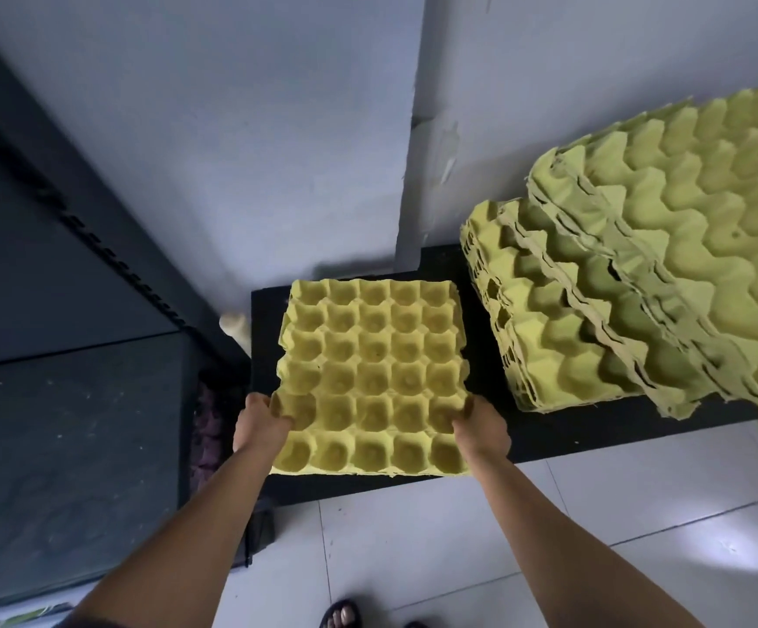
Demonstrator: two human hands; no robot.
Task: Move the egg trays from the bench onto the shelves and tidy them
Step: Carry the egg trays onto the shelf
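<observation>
A yellow egg tray [370, 378] with empty cups facing up lies over the left end of the black bench [545, 435]. My left hand [261, 421] grips its left edge near the front, thumb in a cup. My right hand [481, 426] grips its right edge the same way. To the right, a low stack of yellow-green egg trays [549, 328] rests on the bench. A further pile of trays [694, 247] leans askew across it and over the bench's right part. The dark shelf unit [51, 423] stands at the left.
A pale wall [241, 129] with a projecting corner rises behind the bench. White floor tiles [481, 559] lie in front, where my sandalled foot [341, 616] shows. A slotted black shelf post [110, 251] runs diagonally at the left. Something purple [207, 428] sits between shelf and bench.
</observation>
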